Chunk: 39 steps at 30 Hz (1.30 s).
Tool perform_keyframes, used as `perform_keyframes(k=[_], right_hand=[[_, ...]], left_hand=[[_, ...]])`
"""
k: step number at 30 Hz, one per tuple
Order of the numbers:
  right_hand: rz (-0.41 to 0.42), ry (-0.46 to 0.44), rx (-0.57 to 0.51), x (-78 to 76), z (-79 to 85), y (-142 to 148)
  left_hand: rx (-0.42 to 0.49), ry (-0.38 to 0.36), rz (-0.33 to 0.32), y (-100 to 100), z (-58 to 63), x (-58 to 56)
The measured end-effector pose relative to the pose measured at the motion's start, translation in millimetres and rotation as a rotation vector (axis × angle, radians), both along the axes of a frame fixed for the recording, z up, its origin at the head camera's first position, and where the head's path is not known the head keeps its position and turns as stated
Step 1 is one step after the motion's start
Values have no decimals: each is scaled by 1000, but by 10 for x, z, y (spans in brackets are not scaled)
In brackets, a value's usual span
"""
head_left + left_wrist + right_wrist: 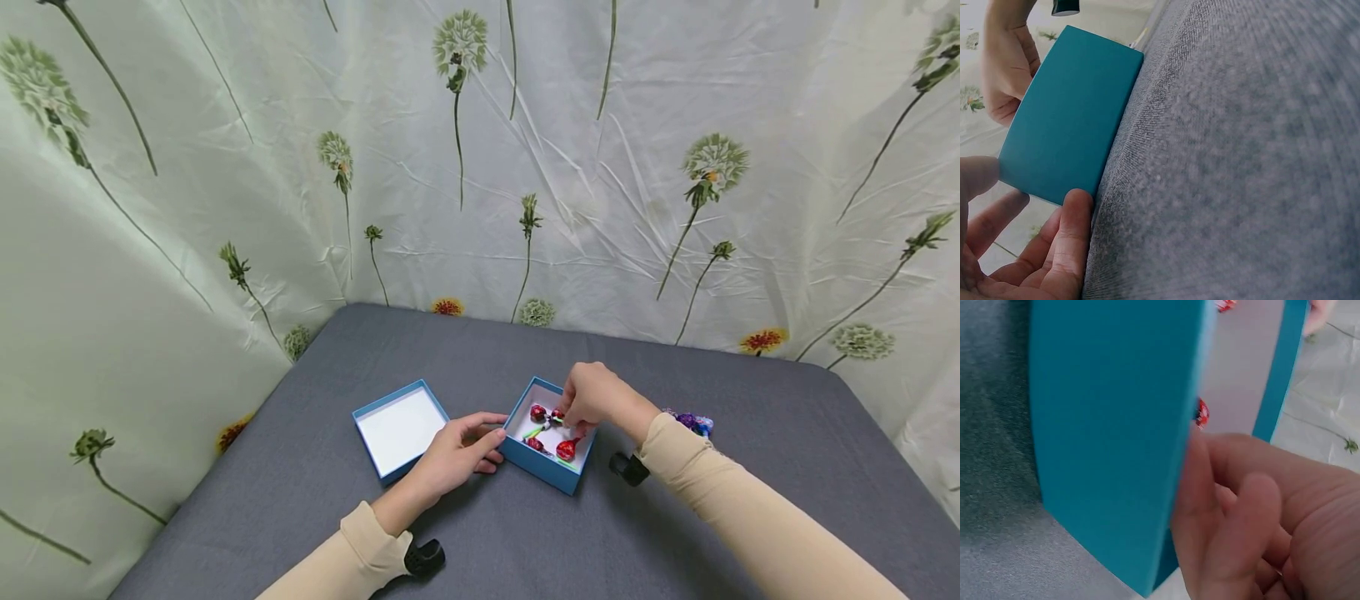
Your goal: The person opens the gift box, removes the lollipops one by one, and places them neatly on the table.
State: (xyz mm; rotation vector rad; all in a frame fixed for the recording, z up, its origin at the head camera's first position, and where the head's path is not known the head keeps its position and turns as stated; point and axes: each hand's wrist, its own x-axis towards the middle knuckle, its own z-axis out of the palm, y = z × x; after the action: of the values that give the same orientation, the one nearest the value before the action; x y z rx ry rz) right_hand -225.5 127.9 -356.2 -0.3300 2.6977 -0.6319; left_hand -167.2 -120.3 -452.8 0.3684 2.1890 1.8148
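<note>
An open blue box with a white inside stands on the grey table. Several lollipops in red wrappers, some with green sticks, lie in it. My left hand touches the box's left side, its thumb near the front corner and its fingers spread against the wall. From above, my right hand reaches into the box over the right wall. Its fingers are bent and their tips meet at a red lollipop, which they seem to pinch. In the right wrist view the box wall hides the fingertips.
A blue-rimmed lid, white inside, lies left of the box. Purple and blue wrapped sweets lie to the right, partly behind the right forearm. Behind the grey table hangs a white curtain with a flower print.
</note>
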Motion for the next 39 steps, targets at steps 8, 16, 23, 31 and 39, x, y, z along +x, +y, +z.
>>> perform_keyframes(k=[8,16,23,31,39], right_hand=[[46,75,34,53,-36,6],[51,30,-39,26,3,56],[14,-65,-127,18,34,88],[17,-105,-207,-21,49,224],[16,-111,-289,-13,81,382]], left_hand=[[1,4,-1,-1,12,4],[0,-4,2,-1,-1,-3],[7,4,7,5,7,6],[-3,-1,5,9,-2,1],[-3,0,5,4,4,2]])
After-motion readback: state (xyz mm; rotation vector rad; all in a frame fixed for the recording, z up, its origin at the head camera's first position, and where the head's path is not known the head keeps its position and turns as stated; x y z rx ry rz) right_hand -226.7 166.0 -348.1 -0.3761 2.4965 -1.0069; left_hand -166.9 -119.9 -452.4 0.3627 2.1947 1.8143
